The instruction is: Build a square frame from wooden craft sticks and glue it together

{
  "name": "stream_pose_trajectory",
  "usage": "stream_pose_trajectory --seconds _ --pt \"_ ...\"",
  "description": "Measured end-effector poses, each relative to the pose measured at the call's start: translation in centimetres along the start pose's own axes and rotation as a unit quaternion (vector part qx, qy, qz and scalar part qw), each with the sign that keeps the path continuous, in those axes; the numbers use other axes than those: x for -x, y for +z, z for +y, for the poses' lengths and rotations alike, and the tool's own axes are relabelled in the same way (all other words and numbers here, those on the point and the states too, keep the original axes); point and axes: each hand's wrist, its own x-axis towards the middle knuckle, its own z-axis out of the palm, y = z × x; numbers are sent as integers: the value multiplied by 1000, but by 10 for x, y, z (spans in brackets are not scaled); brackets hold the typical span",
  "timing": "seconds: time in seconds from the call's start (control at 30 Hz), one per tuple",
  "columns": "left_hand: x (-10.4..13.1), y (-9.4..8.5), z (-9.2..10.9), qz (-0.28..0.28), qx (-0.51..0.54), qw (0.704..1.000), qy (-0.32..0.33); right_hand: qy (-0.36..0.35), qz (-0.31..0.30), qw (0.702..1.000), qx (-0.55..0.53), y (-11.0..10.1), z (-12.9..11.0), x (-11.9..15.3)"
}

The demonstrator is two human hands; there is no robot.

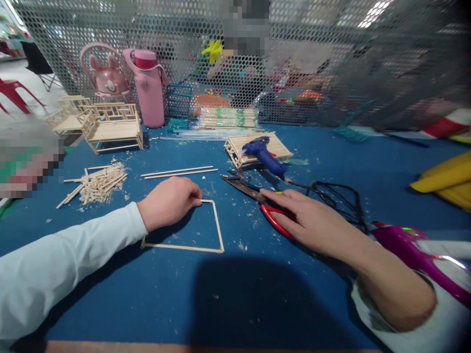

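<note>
Left hand (pixel 171 202) pinches the wooden stick frame (pixel 184 247), which lies flat on the blue tabletop (pixel 147 294). Right hand (pixel 309 215) lies over red-handled cutters (pixel 253 194); closure cannot be determined. Step judged: frame handling. Next move calls for a steady frame, secure handles.

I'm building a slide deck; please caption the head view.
Left hand at a thin stick frame, right hand on red-handled cutters, over a blue table.
</note>
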Motion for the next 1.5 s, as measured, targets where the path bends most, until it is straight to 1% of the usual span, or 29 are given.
stream_pose_trajectory --seconds 0.13,0.23,0.3,0.37,0.4,0.47,0.5,0.53,0.57,0.63,0.7,0.77,0.93,1.1,1.27,1.4,1.5 --pt "-1 0 3 7 -7 1000 -6 -5 52 999 3 3 3 -5" --pt "4 -11 0 16 -3 1000 -1 -22 93 995 27 1 2 -3" --pt "12 -25 -8 51 -8 998 -27 -33 132 990 41 -3 -6 1" --pt "25 -38 -22 90 -30 993 -72 -49 188 980 47 -7 -21 5" --pt "33 -43 -30 98 -37 990 -94 -61 212 974 46 -9 -30 6" --pt "49 -47 -45 85 -53 988 -118 -90 230 968 33 -11 -47 3" --pt "56 -46 -51 77 -63 988 -115 -103 221 969 20 -12 -55 0" --pt "61 -43 -56 64 -71 991 -97 -112 201 973 6 -12 -61 -6" --pt "65 -38 -60 46 -73 994 -73 -115 174 978 -7 -12 -67 -13" --pt "69 -29 -63 28 -64 997 -45 -98 113 989 -20 -12 -74 -29" --pt "68 -22 -63 32 -55 997 -34 -74 65 995 -27 -9 -78 -42" --pt "67 -19 -62 39 -34 998 -29 -71 45 996 -41 -5 -79 -50" --pt "67 -20 -62 45 13 999 -18 -92 62 991 -79 5 -79 -48" --pt "67 -16 -58 62 -3 997 -44 -107 64 986 -110 3 -78 -46" --pt "68 -16 -50 68 -22 997 -38 -96 77 980 -158 0 -72 -44" --pt "69 -16 -50 64 -17 997 -25 -85 61 976 -192 0 -68 -41" --pt "69 -15 -52 57 -18 998 -3 -104 52 972 -204 1 -69 -41"
